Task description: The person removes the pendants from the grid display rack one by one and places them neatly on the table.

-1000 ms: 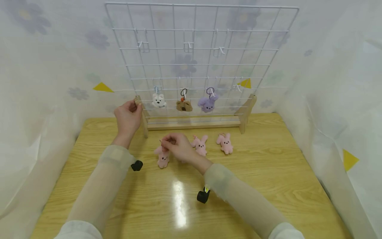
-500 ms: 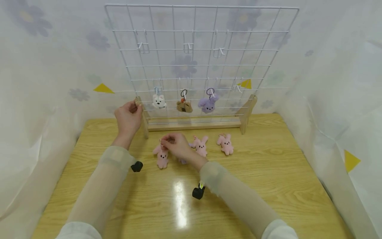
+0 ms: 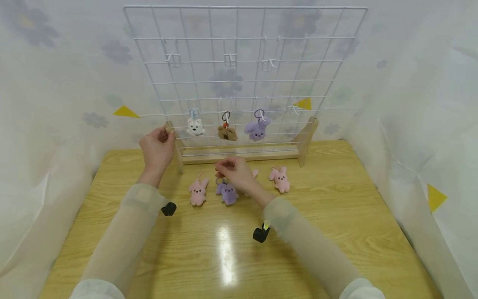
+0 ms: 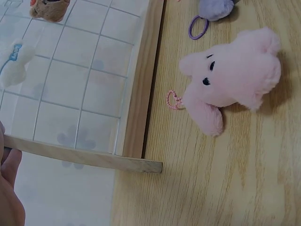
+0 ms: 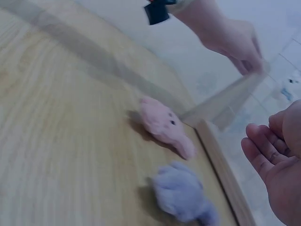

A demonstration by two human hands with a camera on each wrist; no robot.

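Note:
My left hand (image 3: 156, 153) grips the top of the left wooden post (image 3: 175, 145) of a white wire grid rack (image 3: 224, 81). My right hand (image 3: 239, 176), fingers loosely bent and holding nothing, hovers just above a purple bunny plush keychain (image 3: 228, 194) on the table. To its left lies a pink bunny plush keychain (image 3: 198, 192) with a beaded loop, face up; it fills much of the left wrist view. Another pink bunny (image 3: 255, 173) is mostly hidden behind my right hand. Further right lies one more pink bunny keychain (image 3: 281, 180).
From the rack's lower hooks hang a white dog plush (image 3: 196, 127), a brown plush (image 3: 227, 133) and a purple bunny plush (image 3: 256, 130). Bare hooks show in the upper row, plus one lower hook (image 3: 294, 110) at right. The wooden table (image 3: 317, 232) extends towards me.
My right hand has let go of the left pink bunny and moved right and slightly up, over the purple bunny. That pink bunny now lies flat. My left hand stays on the post.

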